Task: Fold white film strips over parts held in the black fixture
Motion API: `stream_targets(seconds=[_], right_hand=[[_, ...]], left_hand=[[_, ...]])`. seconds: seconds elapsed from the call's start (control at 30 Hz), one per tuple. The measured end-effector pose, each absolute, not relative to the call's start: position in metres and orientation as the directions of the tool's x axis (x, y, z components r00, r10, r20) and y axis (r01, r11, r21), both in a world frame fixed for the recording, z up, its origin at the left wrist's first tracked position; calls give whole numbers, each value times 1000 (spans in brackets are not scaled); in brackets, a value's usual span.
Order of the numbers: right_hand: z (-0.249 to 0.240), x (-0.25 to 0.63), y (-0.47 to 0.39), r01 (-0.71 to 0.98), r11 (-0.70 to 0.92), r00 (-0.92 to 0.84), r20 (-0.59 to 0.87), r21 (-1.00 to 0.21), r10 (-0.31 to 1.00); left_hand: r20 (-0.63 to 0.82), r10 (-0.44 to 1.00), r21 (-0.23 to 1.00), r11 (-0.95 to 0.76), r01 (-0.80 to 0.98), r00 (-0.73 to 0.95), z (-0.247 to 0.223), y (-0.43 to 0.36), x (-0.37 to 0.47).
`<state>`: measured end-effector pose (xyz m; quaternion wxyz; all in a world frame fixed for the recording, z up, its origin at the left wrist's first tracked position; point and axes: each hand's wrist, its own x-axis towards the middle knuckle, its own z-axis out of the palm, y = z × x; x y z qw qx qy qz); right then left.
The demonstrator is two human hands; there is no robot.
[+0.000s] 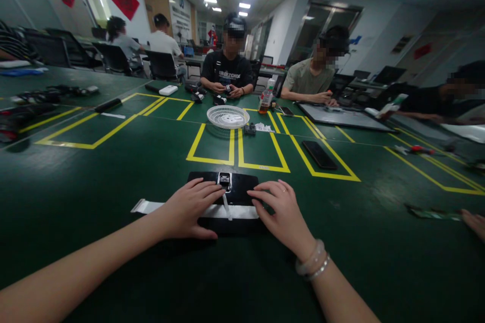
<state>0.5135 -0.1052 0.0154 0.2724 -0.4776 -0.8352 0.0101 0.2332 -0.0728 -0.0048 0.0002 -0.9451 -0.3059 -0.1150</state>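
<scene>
In front of me on the green table lies a flat black panel (242, 181). A wide white ribbon cable (151, 207) runs across it and sticks out past its left side. Near the panel's top middle sits a small square silver-framed part (225, 181), with a thin white strip (226, 207) hanging down from it. My left hand (193, 207) rests flat over the panel's left half, fingers stretched toward the square part. At the right end, my right hand (278, 209) has its fingers apart and slightly curved, the tips at the panel's edge. Neither hand grips anything.
Beyond the panel, yellow tape marks rectangles on the table (174, 133). A white basket (228, 117), a bottle (265, 98) and a black phone (319, 155) stand or lie there. Co-workers sit opposite; another person's hand (475, 222) is at the right, beside a green strip (432, 213).
</scene>
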Motion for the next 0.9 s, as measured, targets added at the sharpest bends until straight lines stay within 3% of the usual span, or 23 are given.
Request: stream_targets(seconds=[0.17,0.57,0.77,0.9], right_hand=[[15,513,-104,793,519,-326,499,-318,803],[9,518,-99,799,495,-300,487,-342,820],[9,519,-99,802,493,-303,482,-337,822],[10,518,-100,795,499,-315,468,-345,826]], left_hand=[[175,573,133,-819,557,801,-9,-70,238],[235,608,236,-792,562,758,-4,-63,228],[285,746,192,-660,727,602,10,-36,183],[297,871,162,-449,879,390,14,-5,123]])
